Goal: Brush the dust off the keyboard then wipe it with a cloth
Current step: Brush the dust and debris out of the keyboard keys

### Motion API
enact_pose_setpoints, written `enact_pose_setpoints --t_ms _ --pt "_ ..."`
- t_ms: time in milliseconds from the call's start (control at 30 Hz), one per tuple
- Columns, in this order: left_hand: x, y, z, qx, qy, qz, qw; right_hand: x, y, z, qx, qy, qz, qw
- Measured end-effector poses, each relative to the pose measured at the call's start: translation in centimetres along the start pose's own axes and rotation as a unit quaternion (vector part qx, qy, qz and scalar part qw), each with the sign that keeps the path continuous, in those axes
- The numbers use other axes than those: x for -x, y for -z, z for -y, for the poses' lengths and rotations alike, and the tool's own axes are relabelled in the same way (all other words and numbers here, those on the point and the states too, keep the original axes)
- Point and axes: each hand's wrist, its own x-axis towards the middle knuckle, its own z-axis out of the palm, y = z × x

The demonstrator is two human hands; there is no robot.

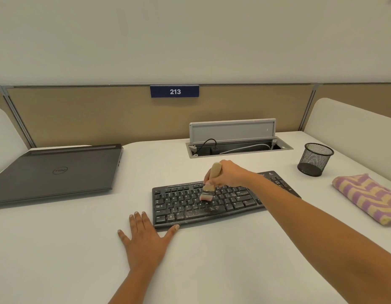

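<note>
Head view: right hand (228, 174) grips the brush (208, 185), bristles down on the dusty keyboard (212, 205) mid-desk to sweep grit. Left hand (146, 235) lies flat, thumb against its near edge, likely steadying it. Cloth (367, 198) waits at right.

right hand (229, 174) grips brush (209, 183) | bristles on keyboard (190, 205) (dusty)

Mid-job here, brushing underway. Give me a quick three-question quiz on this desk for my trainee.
1. True or false: the cloth lies on the keyboard.
2. Which hand grips the brush? A. left B. right C. both
3. Fill in: the closed ____ lies to the left of the keyboard.
Key: 1 false; 2 B, the right hand; 3 laptop.
</note>
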Motion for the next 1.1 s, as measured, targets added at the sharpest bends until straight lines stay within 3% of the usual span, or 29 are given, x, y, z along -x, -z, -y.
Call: enact_pose_setpoints --t_ms 267,700,967,1100 --pt "0.0 -0.1 0.0 -0.002 0.002 -0.004 1.000 -0.1 1.9 -1.3 0.083 -0.079 0.025 0.993" --pt "-0.1 -0.2 0.1 -0.005 0.002 -0.002 1.000 0.4 4.1 -2.0 0.145 -0.157 -0.030 0.977" --pt "0.0 -0.1 0.1 -0.005 -0.001 0.001 1.000 -0.1 2.6 -1.0 0.100 -0.144 -0.194 0.965" --pt "0.0 0.0 0.0 -0.001 -0.002 0.003 1.000 -0.3 0.9 -1.8 0.068 -0.158 -0.209 0.963"
